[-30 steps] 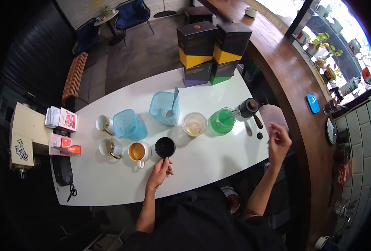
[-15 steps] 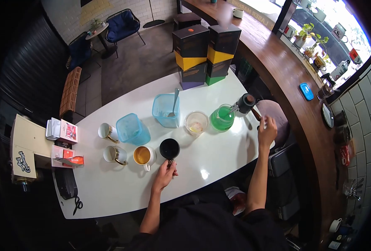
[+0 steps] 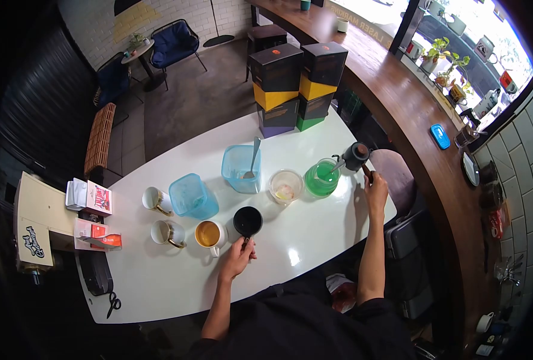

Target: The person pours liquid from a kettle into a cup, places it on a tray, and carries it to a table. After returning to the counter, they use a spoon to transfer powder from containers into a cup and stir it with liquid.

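My left hand is closed on the handle of a black cup on the white table. At the table's right side my right hand grips the wooden handle of a dark kettle, whose thin spout points left over a glass vessel of green liquid. A clear cup stands left of the green vessel. Beside the black cup is a white mug with brown liquid. Two blue containers stand behind, the right one with a spoon in it.
Two gold-handled mugs stand at the left. Stacked dark boxes rise at the back. Scissors lie near the front left corner. A curved wooden counter runs along the right, with a stool beside the table.
My right hand has moved from beside the kettle's handle onto it and closed. The view has shifted slightly; my left hand still holds the black cup.
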Tool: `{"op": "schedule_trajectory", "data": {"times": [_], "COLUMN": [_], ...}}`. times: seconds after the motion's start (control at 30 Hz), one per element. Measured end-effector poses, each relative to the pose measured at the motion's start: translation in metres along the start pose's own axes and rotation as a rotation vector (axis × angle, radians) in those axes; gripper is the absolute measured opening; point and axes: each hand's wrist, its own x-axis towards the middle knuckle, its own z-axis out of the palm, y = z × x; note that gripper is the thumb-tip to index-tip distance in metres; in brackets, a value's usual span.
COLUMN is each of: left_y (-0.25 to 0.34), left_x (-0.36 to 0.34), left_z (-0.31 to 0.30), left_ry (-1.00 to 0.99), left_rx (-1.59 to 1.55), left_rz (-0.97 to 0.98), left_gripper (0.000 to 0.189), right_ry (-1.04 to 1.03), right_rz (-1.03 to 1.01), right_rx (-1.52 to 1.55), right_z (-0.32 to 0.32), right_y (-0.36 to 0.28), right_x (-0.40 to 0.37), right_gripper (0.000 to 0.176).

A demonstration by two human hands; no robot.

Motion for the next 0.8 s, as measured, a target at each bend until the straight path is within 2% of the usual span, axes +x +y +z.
{"op": "schedule_trajectory", "data": {"times": [0.37, 0.6, 0.67, 0.7, 0.77, 0.8], "left_y": [0.009, -0.002, 0.001, 0.002, 0.003, 0.004], "left_x": [-0.002, 0.002, 0.002, 0.002, 0.002, 0.002], "left_z": [0.0, -0.001, -0.002, -0.002, -0.001, -0.001], "left_ry": [-0.009, -0.013, -0.007, -0.009, -0.01, -0.011], "left_rx": [0.028, 0.0, -0.003, -0.004, -0.004, -0.004], "left_rz": [-0.031, 0.007, 0.003, 0.011, 0.02, 0.014], "left_gripper": [0.031, 0.028, 0.027, 0.027, 0.027, 0.027], "right_ry": [0.058, 0.008, 0.28, 0.274, 0.25, 0.234], "right_rz": [-0.017, 0.017, -0.116, -0.114, -0.033, -0.099], "right_rx": [0.093, 0.126, 0.081, 0.083, 0.279, 0.344], "right_z": [0.017, 0.012, 0.007, 0.002, -0.007, -0.009], "right_y": [-0.015, -0.019, -0.025, -0.029, -0.037, -0.042], "right_x": [-0.012, -0.013, -0.015, -0.017, -0.019, -0.021], "right_gripper": [0.019, 0.019, 0.02, 0.02, 0.017, 0.01]}}
